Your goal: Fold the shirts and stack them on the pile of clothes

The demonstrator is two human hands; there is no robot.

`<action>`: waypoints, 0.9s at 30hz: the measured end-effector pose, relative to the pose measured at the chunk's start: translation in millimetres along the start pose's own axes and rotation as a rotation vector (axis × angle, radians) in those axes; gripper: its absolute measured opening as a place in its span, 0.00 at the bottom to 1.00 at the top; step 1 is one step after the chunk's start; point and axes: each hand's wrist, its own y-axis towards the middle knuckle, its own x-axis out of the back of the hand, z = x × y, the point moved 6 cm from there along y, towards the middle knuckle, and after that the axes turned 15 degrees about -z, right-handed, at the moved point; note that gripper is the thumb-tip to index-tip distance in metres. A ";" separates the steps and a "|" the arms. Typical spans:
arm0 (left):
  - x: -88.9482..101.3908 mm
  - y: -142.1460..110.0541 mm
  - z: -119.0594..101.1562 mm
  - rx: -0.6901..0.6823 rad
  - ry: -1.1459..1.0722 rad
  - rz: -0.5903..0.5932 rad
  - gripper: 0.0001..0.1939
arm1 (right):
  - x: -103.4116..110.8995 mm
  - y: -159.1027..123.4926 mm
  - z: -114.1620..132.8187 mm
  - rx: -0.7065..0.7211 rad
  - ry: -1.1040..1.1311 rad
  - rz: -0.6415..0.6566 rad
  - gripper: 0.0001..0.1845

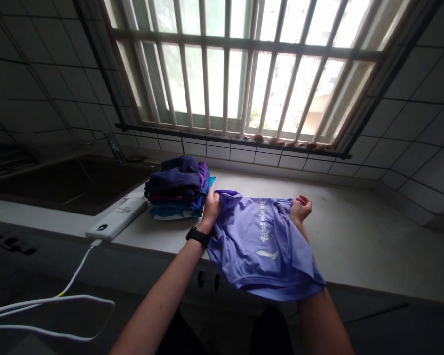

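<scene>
Tiled wall [410, 123] and barred window [244, 64] stand behind the white counter [340, 212]. From here I see my left hand [210, 207] and my right hand [299, 209] both closed on a lilac T-shirt [262, 246], holding it at two sides, its lower part hanging over the counter edge. Just beside the left hand lies a stack of folded clothes [175, 187], near a white power bank [116, 219].

Tight on L, room on R

Counter [358, 212] runs on past R hand [300, 209] to tiled wall [410, 123], w/ space to pass. L hand [210, 209] sits just beside folded clothes stack [177, 187], which blocks the way left (white power bank [116, 219] + cable [74, 268] beyond, sink [70, 185] behind). Lavender T-shirt [261, 241] fills gap btwn hands.
</scene>
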 end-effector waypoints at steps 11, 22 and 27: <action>-25.3 -26.3 0.7 -0.288 0.211 0.515 0.16 | -51.6 -64.7 44.9 0.248 0.027 0.547 0.26; -10.2 -21.5 -0.1 -0.174 0.436 0.317 0.17 | -59.3 -101.2 39.7 0.505 -0.382 0.893 0.05; 35.1 2.8 -14.4 0.064 0.073 0.116 0.22 | -19.3 -65.5 59.8 0.272 -0.225 0.804 0.17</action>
